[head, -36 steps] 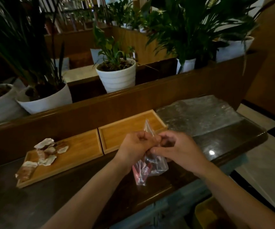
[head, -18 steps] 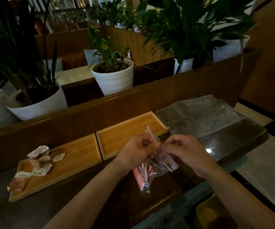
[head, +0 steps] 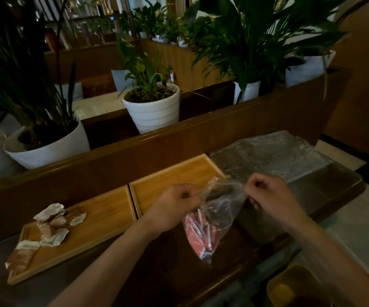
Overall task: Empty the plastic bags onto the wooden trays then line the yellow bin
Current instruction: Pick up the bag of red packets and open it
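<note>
A clear plastic bag (head: pixel 220 209) with red and white packets (head: pixel 201 235) at its bottom hangs between my hands, its mouth pulled wide. My left hand (head: pixel 174 203) pinches the bag's left rim and my right hand (head: pixel 267 196) pinches the right rim. Behind the bag lies the right wooden tray (head: pixel 170 180), bare. The left wooden tray (head: pixel 94 224) holds several crumpled white and brown wrappers (head: pixel 52 227) at its left end. The yellow bin (head: pixel 296 286) stands on the floor at the bottom right, partly cut off.
A flat sheet of clear plastic (head: pixel 267 154) lies on the dark counter (head: pixel 161 271) right of the trays. A wooden ledge (head: pixel 134 156) rises behind the trays, with white plant pots (head: pixel 154 109) beyond it. The counter's edge drops off at right.
My hands have drawn apart, opening the bag's mouth from pinched together to wide. The view has shifted slightly downward and the bag hangs lower.
</note>
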`<state>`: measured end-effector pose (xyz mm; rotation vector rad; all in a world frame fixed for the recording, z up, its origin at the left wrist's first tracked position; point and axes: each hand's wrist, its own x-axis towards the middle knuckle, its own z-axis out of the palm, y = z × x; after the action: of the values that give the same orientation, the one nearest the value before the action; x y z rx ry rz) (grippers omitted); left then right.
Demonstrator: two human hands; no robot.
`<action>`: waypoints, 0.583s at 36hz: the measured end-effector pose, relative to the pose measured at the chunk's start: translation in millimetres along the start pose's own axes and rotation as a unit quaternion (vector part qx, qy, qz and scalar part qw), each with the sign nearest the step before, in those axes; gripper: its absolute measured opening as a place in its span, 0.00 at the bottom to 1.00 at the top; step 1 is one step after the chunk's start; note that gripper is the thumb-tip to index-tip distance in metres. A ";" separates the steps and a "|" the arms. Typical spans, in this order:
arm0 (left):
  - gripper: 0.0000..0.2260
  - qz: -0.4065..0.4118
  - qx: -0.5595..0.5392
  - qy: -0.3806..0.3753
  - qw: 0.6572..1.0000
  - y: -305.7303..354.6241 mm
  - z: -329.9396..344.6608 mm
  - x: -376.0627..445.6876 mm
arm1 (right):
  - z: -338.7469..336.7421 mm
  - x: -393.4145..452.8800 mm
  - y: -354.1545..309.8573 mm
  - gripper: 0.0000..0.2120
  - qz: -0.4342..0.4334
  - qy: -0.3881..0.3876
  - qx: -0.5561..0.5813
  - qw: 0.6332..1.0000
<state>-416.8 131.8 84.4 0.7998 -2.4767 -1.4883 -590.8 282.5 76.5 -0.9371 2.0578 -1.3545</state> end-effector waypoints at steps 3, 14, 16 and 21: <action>0.11 -0.019 -0.032 0.008 0.999 -5.5 -10.0 -1.7 | -1.3 0.2 0.9 0.03 -0.035 -0.022 -0.083 0.996; 0.15 -0.055 -0.131 0.055 0.988 -4.7 -17.5 2.1 | 18.5 -14.9 -28.5 0.12 -0.403 -0.046 -0.442 0.800; 0.14 -0.055 -0.141 0.062 0.987 -3.2 -18.5 1.7 | 21.0 -15.8 -33.4 0.17 -0.380 -0.046 -0.461 0.801; 0.14 -0.042 -0.150 0.080 0.985 -0.3 -21.0 0.3 | 28.7 -10.7 -37.1 0.19 -0.380 -0.045 -0.485 0.786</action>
<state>-409.0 115.1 94.6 0.9315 -2.0616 -1.6983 -553.2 264.2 100.2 -2.4009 2.3719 -0.3551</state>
